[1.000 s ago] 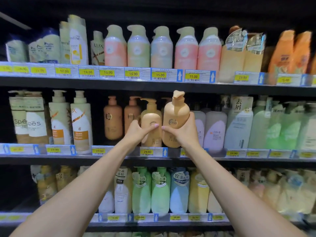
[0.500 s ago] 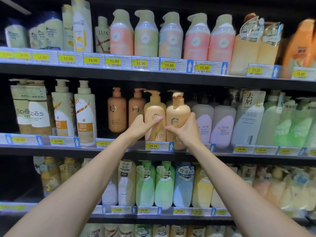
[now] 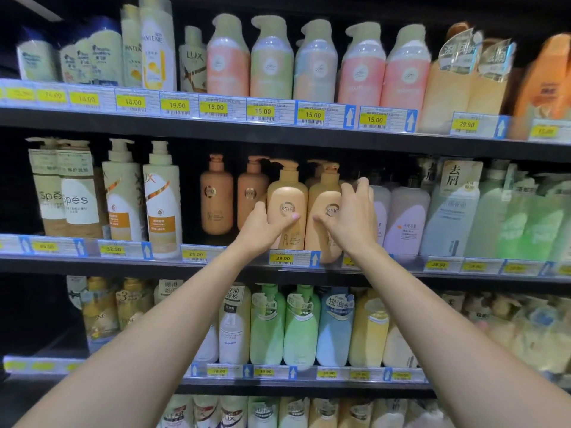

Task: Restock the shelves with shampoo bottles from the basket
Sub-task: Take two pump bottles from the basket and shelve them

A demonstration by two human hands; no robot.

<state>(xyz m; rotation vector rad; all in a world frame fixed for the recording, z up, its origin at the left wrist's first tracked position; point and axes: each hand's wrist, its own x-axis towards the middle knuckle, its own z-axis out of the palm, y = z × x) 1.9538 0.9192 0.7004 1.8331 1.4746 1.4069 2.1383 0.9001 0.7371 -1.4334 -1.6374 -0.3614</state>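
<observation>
Two tan KYIO pump shampoo bottles stand upright side by side at the front of the middle shelf (image 3: 386, 274). My left hand (image 3: 262, 230) holds the left bottle (image 3: 287, 193), thumb across its front and fingers round its left side. My right hand (image 3: 352, 217) is curled round the right bottle (image 3: 323, 196), thumb on the label and fingers spread over its right shoulder. Two darker orange bottles (image 3: 216, 196) of the same brand stand further back to the left. The basket is out of view.
Lilac and white bottles (image 3: 404, 220) stand tight against the right bottle. Cream pump bottles (image 3: 162, 199) stand at the left, with a gap in front of the orange ones. Shelves above and below are packed with bottles behind price-tag strips (image 3: 281, 259).
The right bottle, held tilted and raised a second ago, now stands upright on the shelf beside the left one. My right hand has slid up its side. The view moved closer.
</observation>
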